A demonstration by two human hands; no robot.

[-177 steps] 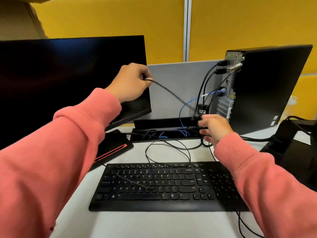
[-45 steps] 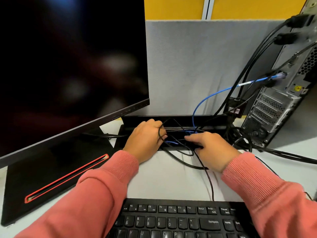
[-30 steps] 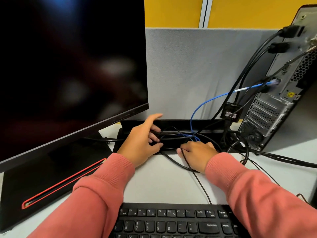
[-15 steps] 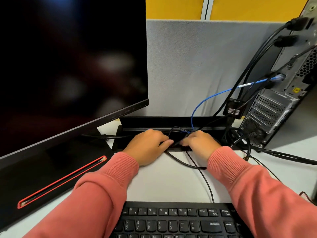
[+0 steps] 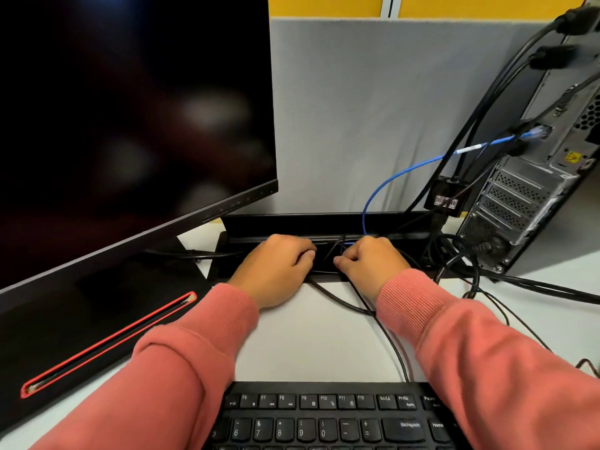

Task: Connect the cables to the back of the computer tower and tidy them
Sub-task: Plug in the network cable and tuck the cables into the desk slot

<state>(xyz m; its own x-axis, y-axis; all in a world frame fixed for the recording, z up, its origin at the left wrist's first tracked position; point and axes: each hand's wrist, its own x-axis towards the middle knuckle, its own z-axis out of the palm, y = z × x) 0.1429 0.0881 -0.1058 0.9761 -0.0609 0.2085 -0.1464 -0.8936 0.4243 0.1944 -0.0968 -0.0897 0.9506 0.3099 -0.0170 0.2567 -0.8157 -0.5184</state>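
A black keyboard [image 5: 328,417] lies nearest, at the bottom edge of the white desk [image 5: 305,339], with both pink sleeves reaching over it. Thin black cables [image 5: 386,336] run from behind the keyboard across the desk toward the hands. To the left, the flat base of the monitor stand [image 5: 97,319], edged with a red line, sits on the desk under a large dark monitor [image 5: 130,108].

Beyond the bare patch of desk, both hands rest on a long black cable tray [image 5: 324,222] at the foot of the grey partition [image 5: 357,108]. The left hand [image 5: 276,271] lies knuckles up with fingers curled down into the tray; whether it grips anything cannot be told. The right hand [image 5: 370,261], just beside it, has its fingers curled around a small bunch of black and blue cables [image 5: 337,246] that rises between the two hands, though the grip itself is partly hidden.

A blue cable [image 5: 406,172] arcs up from the tray to a port on the back of the computer tower [image 5: 535,190], which stands at the far right. Several thick black cables [image 5: 487,102] are plugged in higher up and hang down to the tray.
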